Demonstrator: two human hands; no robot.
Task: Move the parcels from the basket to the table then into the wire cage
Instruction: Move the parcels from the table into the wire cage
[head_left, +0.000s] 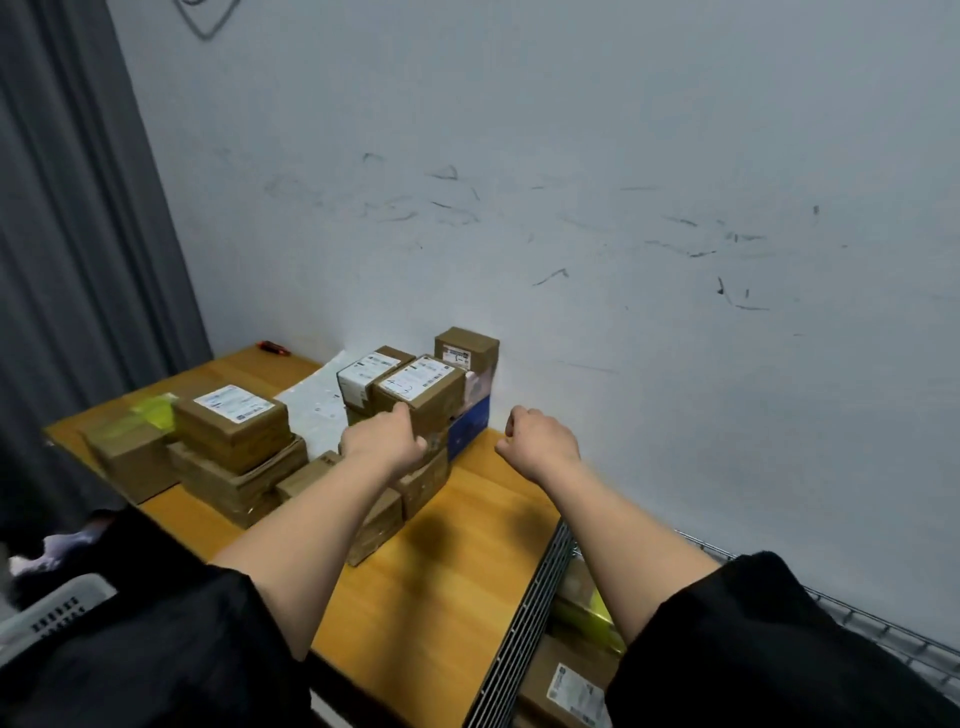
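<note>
Several brown cardboard parcels stand in stacks on the wooden table (467, 545). My left hand (384, 441) grips the near left side of a labelled brown parcel (423, 387) on top of the middle stack, thumb up against its side and fingers curled at its lower edge. My right hand (540, 441) hovers over the table to the right of that stack, close to the wall, fingers curled and holding nothing. The grey plastic basket (52, 613) shows at the lower left. The wire cage (540, 603) adjoins the table's right end and holds a labelled parcel (571, 686) and a yellow one (592, 608).
A blue box (470, 428) sits at the base of the middle stack against the wall. Another stack with a labelled parcel (231, 423) stands at the left, with a white flat bag (317, 410) behind it. A grey curtain (78, 260) hangs at the left.
</note>
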